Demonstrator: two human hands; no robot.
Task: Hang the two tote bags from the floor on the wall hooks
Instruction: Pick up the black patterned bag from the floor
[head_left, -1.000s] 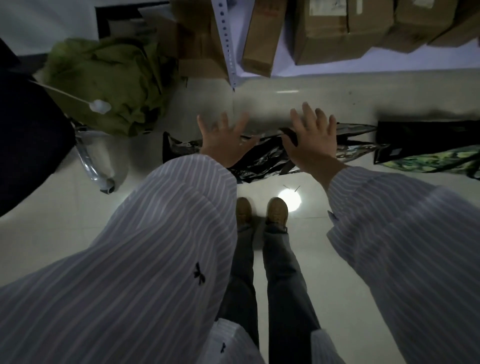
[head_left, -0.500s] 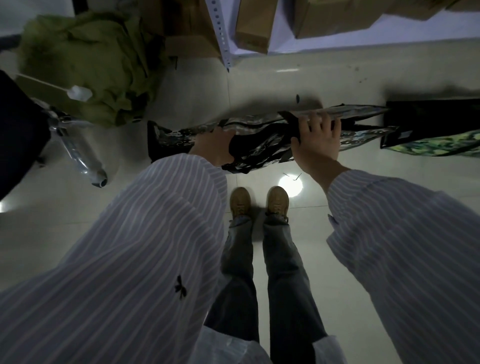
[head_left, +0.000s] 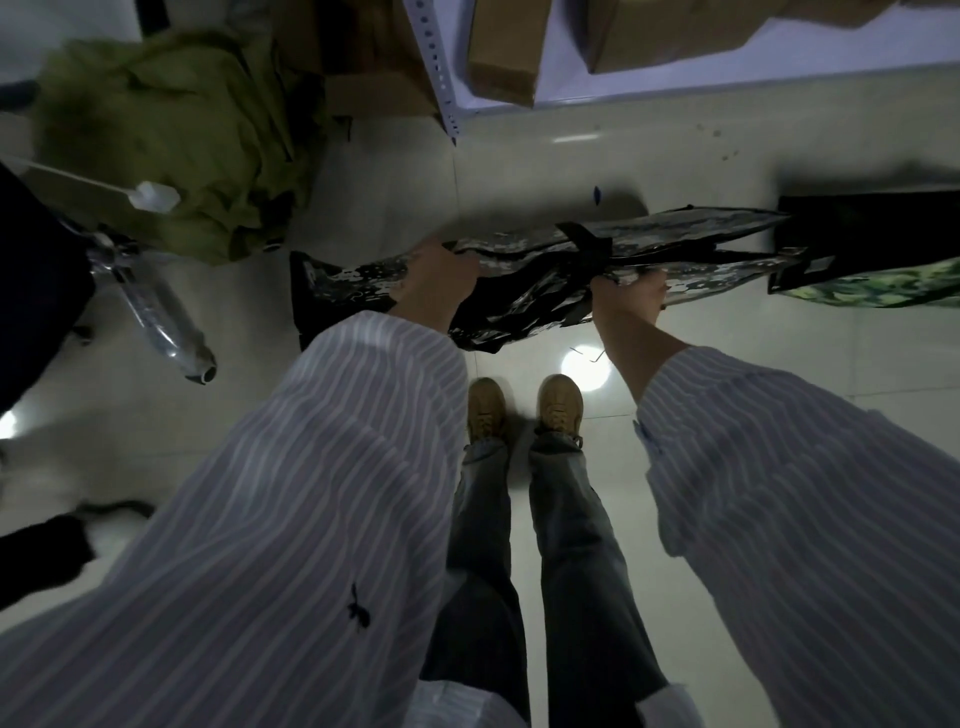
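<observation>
A shiny black-and-silver patterned tote bag (head_left: 519, 291) lies long and flat just above the pale floor in front of my feet. My left hand (head_left: 434, 280) grips its top edge left of centre. My right hand (head_left: 626, 299) is closed on the same edge near a black strap (head_left: 584, 244). A second tote bag (head_left: 878, 265), black with a green leafy print, lies on the floor at the far right, touching the end of the first. No wall hooks are in view.
A crumpled olive-green cloth (head_left: 171, 140) sits at the upper left, with a clear plastic bottle (head_left: 161, 317) below it. Cardboard boxes (head_left: 509, 47) and a white perforated rail (head_left: 436, 67) stand along the top. A dark object (head_left: 36, 270) fills the left edge.
Both hands went from spread open above the patterned bag to closed on its top edge. The bag has been pulled flatter and lifted slightly.
</observation>
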